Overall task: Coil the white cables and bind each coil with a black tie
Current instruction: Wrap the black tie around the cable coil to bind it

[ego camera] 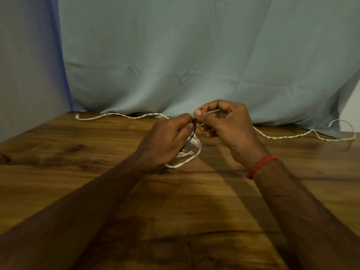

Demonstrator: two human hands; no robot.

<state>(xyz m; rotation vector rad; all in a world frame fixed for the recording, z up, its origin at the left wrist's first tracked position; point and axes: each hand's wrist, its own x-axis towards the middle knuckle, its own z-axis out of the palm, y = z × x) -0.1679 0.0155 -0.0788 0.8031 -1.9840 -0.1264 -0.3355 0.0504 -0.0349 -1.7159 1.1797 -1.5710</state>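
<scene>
White twisted cable coil [191,153] gripped in the left hand [165,139]; right hand [228,123] fingers pinch the thin black tie [192,134]. Binding unfinished, and more white cable [282,137] lies uncoiled.

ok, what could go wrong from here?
1. The coil bulges out below the left hand; loops may slip before the black tie is tight.
2. The right hand pinches the tie only near its tip, so it could pull free.
3. The loose white cable runs right behind both hands and might snag.
</scene>
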